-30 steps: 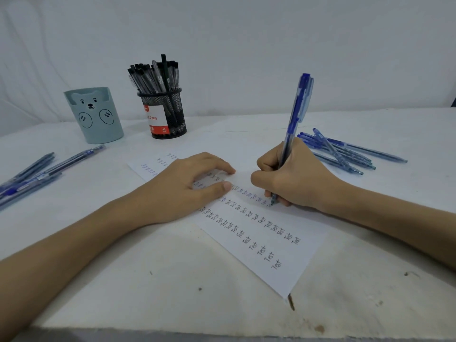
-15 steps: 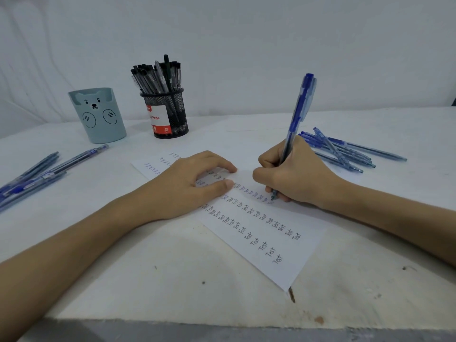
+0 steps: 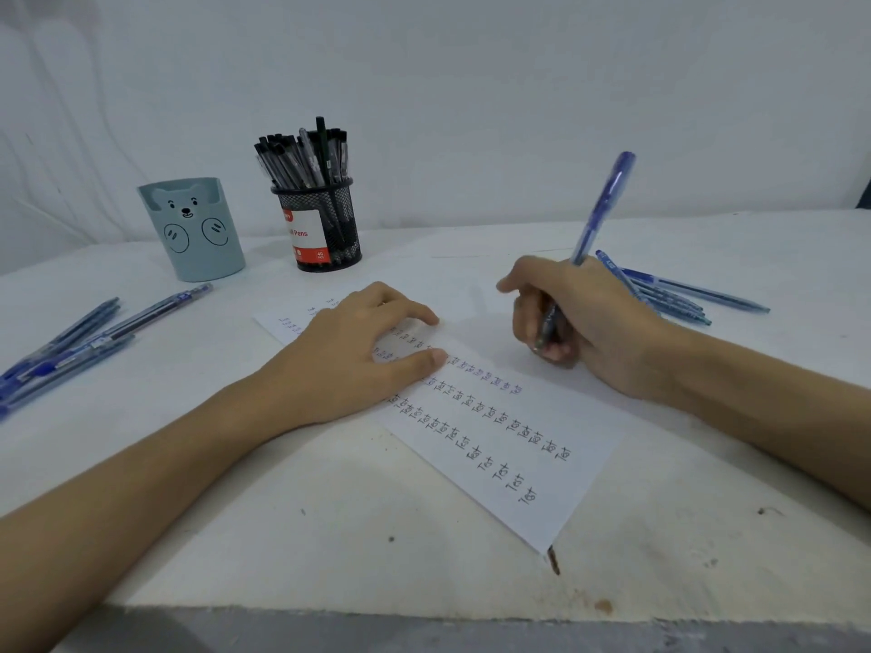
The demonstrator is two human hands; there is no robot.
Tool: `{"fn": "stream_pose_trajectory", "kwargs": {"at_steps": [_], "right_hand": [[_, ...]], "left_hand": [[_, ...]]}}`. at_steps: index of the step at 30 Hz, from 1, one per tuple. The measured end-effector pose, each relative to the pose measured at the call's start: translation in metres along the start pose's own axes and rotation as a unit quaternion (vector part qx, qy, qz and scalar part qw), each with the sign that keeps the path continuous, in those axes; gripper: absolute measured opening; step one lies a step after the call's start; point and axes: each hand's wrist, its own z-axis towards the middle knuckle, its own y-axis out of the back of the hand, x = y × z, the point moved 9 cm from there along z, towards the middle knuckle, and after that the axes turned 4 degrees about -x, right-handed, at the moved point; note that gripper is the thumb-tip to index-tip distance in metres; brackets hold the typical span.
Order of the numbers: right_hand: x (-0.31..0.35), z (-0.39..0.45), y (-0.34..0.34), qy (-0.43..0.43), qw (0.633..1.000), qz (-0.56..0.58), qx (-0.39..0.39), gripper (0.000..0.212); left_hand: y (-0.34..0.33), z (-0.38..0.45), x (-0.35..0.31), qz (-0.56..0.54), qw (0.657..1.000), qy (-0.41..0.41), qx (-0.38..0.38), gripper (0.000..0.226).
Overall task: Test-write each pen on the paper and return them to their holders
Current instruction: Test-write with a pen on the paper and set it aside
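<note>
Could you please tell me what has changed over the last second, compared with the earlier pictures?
The right hand has lifted the blue pen off the paper and drawn back toward the far right; its tip no longer touches the sheet. It keeps gripping the pen. The left hand still rests on the paper, and both holders and the loose pens stayed put.

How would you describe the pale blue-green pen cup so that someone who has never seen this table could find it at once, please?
Look to the far left of the white table, close to the wall. Two holders stand side by side there; the bear cup is the left one, beside the black mesh holder. Unlike that mesh holder crammed with black pens, it is solid, pale blue-green, with a bear face and paws drawn on its front.
</note>
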Motion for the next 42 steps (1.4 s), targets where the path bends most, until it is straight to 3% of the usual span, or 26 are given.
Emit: {"fn": "stream_pose_trajectory", "kwargs": {"at_steps": [6,15,21,31,35,39,42], "right_hand": [[0.01,0.001,0.019,-0.007,0.999,-0.016,-0.03,0.021],[0.003,0.001,0.019,-0.033,0.998,0.041,-0.029,0.025],[-0.002,-0.003,0.012,-0.116,0.978,0.172,0.022,0.025],[-0.009,-0.001,0.019,-0.115,0.978,0.177,-0.002,0.024],[-0.011,0.002,0.025,-0.102,0.983,0.149,-0.023,0.025],[0.001,0.009,0.036,-0.028,0.996,-0.012,-0.082,0.025],[0.007,0.017,0.045,0.016,0.992,-0.089,-0.087,0.023]], "left_hand": [[-0.001,-0.001,0.0,0.019,1.0,0.003,0.013,0.062],[-0.008,-0.006,-0.009,-0.077,0.995,-0.001,0.068,0.034],[-0.011,-0.008,-0.01,-0.086,0.992,0.003,0.087,0.036],[-0.013,-0.007,-0.009,-0.043,0.995,0.003,0.09,0.046],[-0.013,-0.007,-0.01,-0.058,0.995,-0.005,0.087,0.038],[-0.011,-0.006,-0.01,-0.058,0.996,-0.011,0.072,0.04],[-0.006,-0.003,-0.004,-0.041,0.998,0.002,0.038,0.056]]}}
